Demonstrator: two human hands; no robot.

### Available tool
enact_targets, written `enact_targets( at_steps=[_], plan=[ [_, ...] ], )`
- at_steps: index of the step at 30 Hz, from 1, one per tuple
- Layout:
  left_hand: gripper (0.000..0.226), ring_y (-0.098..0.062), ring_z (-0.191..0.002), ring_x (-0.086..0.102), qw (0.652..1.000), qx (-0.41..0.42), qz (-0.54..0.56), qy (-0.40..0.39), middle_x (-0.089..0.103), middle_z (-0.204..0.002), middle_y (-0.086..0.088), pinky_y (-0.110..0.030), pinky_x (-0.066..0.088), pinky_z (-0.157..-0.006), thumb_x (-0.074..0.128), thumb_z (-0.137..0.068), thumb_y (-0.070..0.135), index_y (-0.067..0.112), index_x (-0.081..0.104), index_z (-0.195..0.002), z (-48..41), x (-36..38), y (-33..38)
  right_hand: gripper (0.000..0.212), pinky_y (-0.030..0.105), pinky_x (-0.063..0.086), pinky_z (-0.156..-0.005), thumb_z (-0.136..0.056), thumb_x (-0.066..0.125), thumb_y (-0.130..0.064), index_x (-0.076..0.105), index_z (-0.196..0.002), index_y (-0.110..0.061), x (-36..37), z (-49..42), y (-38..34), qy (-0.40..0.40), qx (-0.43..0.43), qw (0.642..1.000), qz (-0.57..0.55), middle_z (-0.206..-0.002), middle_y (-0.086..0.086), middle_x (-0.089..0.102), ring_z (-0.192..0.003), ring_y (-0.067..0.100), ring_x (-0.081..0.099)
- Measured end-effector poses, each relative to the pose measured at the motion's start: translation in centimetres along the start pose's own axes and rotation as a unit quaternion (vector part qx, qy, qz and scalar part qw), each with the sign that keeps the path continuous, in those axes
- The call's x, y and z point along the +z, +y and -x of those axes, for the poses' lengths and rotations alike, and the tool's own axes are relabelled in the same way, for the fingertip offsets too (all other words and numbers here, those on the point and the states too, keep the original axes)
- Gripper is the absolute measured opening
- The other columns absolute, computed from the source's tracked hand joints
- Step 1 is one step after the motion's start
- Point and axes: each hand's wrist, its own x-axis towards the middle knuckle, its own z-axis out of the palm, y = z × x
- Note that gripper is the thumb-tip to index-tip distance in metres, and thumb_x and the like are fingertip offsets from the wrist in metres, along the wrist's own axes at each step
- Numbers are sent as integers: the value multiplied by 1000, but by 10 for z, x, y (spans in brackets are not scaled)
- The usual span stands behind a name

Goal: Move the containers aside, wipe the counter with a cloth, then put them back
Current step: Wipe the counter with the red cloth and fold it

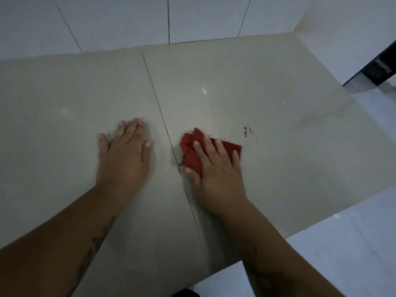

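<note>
The bench [257, 82] was a glossy beige tiled surface, seen from above and filling most of the head view. A thin dark seam [154, 88] ran from its far edge toward the person, passing between the two hands.

The left hand [123, 155] lay palm down on the bench just left of the seam. Its fingers were straight and close together, the little finger and the thumb set somewhat apart, and it held nothing. Dark markings [96, 243] showed along the left forearm, too blurred to read.

The right hand [216, 168] lay palm down on a red cloth [190, 146] just right of the seam. Its fingers were straight and spread, pressing the cloth flat against the bench rather than curling round it, and the thumb lay along the cloth's near edge. The cloth was crumpled, with bunched folds sticking out to the left of the fingers and a flatter corner showing past them on the right. Its left edge lay near the seam; whether it touched could not be told.

A small cluster of reddish-brown spots [246, 132] sat on the bench a little to the right of the cloth, apart from it.

Behind the bench rose a white tiled wall [117, 20] with dark grout lines. A dark object [379, 67] stood at the upper right edge, only partly in view. Pale floor [353, 254] showed beyond the bench's right side
</note>
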Motion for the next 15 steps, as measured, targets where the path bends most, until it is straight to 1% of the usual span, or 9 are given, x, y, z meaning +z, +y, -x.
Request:
enact_targets(
  at_steps=[2, 4, 6, 7, 9, 10, 12, 13, 15],
  plan=[
    [54, -22, -146, 10, 1000, -4, 0, 10, 22, -158, -3, -55, 2, -114, 21, -100, 36, 15, 21, -150, 2, 0, -1, 64, 49, 5, -118, -94, 18, -61, 22, -151, -33, -4, -41, -8, -9, -40, 999, -8, -161, -7, 17, -148, 17, 10],
    [54, -23, -146, 11, 1000, -1, -8, 14, 23, -158, -4, -55, 3, -114, 21, -101, 35, 14, 22, -150, 5, 0, -3, 61, 49, 8, -117, -96, 29, -56, 23, -151, -31, -19, -84, 19, -7, -44, 999, 7, -161, -8, 20, -147, 17, 14],
    [54, -23, -146, 11, 1000, 3, -10, 13, 23, -157, -4, -56, 2, -114, 20, -101, 35, 14, 22, -150, 6, 1, -3, 62, 51, 11, -116, -98, 33, -54, 22, -153, -28, -33, -102, 70, -11, 7, 1000, 26, -161, -8, 17, -146, 18, 17],
    [54, -22, -146, 10, 1000, 4, -9, 12, 23, -158, -3, -55, 1, -114, 20, -101, 35, 15, 21, -150, 6, 1, -3, 62, 53, 11, -115, -98, 33, -54, 19, -153, -29, -39, -99, 97, -17, 39, 999, 23, -162, -11, 12, -146, 19, 16],
    [54, -22, -147, 10, 1000, 10, -8, 8, 22, -158, -3, -54, 1, -114, 21, -100, 35, 15, 20, -151, 6, 3, -2, 62, 55, 15, -115, -97, 31, -54, 16, -154, -33, -52, -63, 131, -13, 88, 996, 28, -162, -12, 8, -146, 21, 16],
    [54, -22, -147, 10, 1000, 15, -6, 6, 21, -158, -2, -54, 1, -115, 21, -100, 35, 15, 20, -150, 8, 3, -2, 62, 54, 18, -114, -97, 31, -54, 18, -153, -32, -53, -37, 133, 2, 102, 994, 39, -162, -10, 11, -145, 22, 19],
    [54, -23, -146, 11, 1000, 25, -1, 4, 23, -158, -3, -55, 2, -114, 21, -100, 34, 15, 22, -150, 13, 2, 1, 66, 50, 22, -110, -94, 28, -57, 28, -151, -25, -36, 18, 99, 35, 101, 993, 49, -160, -2, 22, -142, 24, 26],
    [54, -24, -146, 12, 999, 33, -1, 4, 24, -157, -4, -55, 4, -114, 22, -100, 34, 14, 22, -150, 19, 2, 3, 68, 49, 20, -111, -93, 25, -59, 32, -149, -23, -23, 39, 69, 39, 82, 995, 44, -159, 0, 27, -142, 24, 27],
    [53, -24, -146, 15, 998, 58, -10, 7, 27, -156, -4, -56, 6, -113, 24, -100, 33, 14, 24, -149, 32, 4, 7, 68, 45, 10, -116, -95, 16, -63, 30, -150, -25, -1, 52, 13, 21, 25, 999, 11, -159, -1, 25, -146, 21, 20]
  ],
)
